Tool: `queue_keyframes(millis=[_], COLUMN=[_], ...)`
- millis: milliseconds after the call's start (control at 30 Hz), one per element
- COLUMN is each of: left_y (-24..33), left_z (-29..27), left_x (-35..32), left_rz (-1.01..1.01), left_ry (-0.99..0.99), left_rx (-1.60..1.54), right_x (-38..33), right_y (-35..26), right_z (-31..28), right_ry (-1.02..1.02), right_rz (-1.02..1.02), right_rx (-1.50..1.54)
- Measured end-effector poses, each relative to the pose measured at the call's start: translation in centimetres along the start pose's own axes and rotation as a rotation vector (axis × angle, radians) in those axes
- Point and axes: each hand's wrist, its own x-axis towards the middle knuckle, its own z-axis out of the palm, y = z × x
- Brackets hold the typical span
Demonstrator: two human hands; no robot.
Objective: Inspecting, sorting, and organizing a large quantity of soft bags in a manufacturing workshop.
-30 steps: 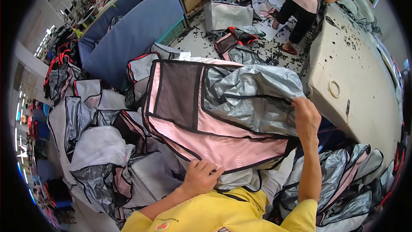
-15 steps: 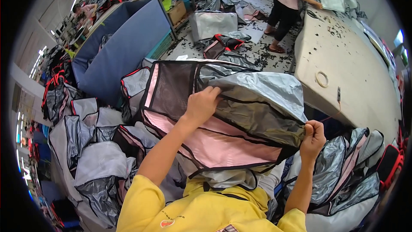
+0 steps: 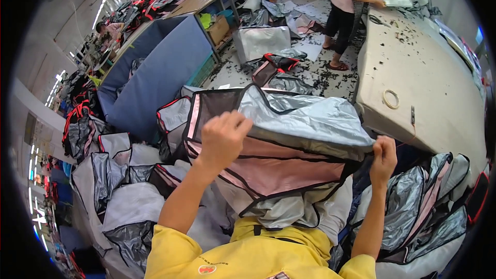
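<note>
I hold up a pink fabric piece (image 3: 281, 168) with black piping and a silver lining (image 3: 305, 119) in front of my chest. My left hand (image 3: 223, 135) grips its upper left part where the silver layer folds over the dark mesh panel (image 3: 214, 106). My right hand (image 3: 383, 156) pinches the right edge of the same piece. The silver layer lies folded across the top, the pink side faces me below it.
Heaps of similar silver, pink and black pieces lie at my left (image 3: 119, 175) and right (image 3: 429, 212). A large worktable (image 3: 439, 88) stands at the right with a ring (image 3: 390, 98) on it. A person (image 3: 346, 10) stands at its far end. A blue partition (image 3: 155, 77) is at left.
My left hand has come up from my lap to the piece's upper left and drawn the silver layer over. My right hand moved down along the right edge.
</note>
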Motion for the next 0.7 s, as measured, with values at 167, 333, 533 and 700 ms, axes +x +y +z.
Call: queue_keyframes(millis=[167,333,533,700], left_y=[3.1,5.8,7.0,7.8], left_z=[-0.2,1.7,2.1,1.3], left_x=[-9.7,-14.3,-14.3,-15.5], left_rz=[-0.05,-0.175,-0.195,-0.149], left_ry=[-0.176,-0.139,-0.109,-0.091], left_rx=[-0.05,-0.182,-0.242,-0.246], right_x=[-7.3,-11.0,-11.8,-7.4], right_y=[-1.5,-1.8,-1.8,-4.3], right_z=[-2.6,-3.4,-4.6,-3.1], right_ry=[-0.277,-0.261,-0.256,-0.335], right_rz=[-0.193,-0.096,-0.054,-0.15], right_rx=[-0.184,-0.231,-0.234,-0.375])
